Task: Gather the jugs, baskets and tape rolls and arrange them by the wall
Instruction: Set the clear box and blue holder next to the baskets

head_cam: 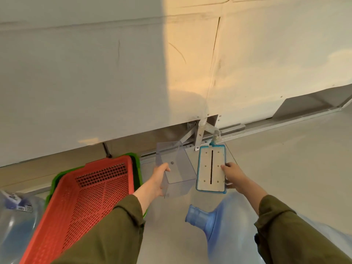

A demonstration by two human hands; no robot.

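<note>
Jugs and baskets sit on the floor [285, 168] by the wall [95, 73]: a clear jug [13, 216] at the far left, and beside it a red basket [85, 197] nested in a green basket [55, 180]. The left hand [160, 180] grips a clear plastic bin [177, 168] by its edge. The right hand [232, 174] pinches a blue-edged white slotted plate [205, 168]. Below them, a blue jug [209, 221] lies on its side.

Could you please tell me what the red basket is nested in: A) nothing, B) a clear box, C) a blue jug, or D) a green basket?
D: the rim of a green basket shows around the far end of the red basket.
</note>
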